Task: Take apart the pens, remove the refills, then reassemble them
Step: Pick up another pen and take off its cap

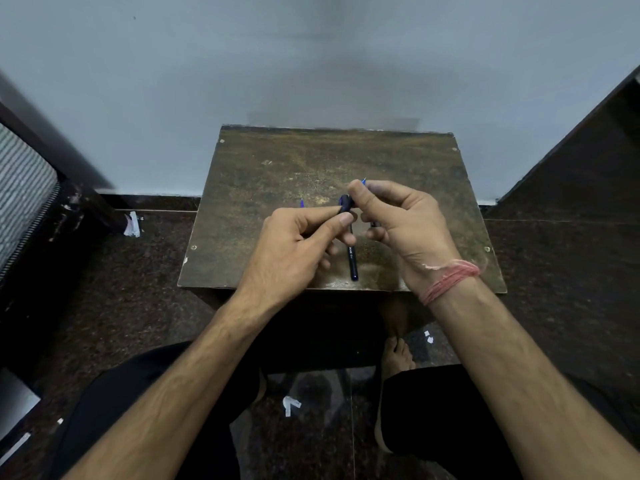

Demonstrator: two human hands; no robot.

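Two hands — left hand (291, 249), right hand (403, 223) — grip pen (351, 252); print reads "ANE".

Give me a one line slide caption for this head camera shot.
Left hand and right hand work a dark pen over a small worn table.

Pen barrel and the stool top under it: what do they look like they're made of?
Pen barrel: probably plastic, dark blue and smooth, with printed white lettering and a slight sheen. Stool top: likely wood or laminated board, brown, worn and scratched, with screw heads at the corners.
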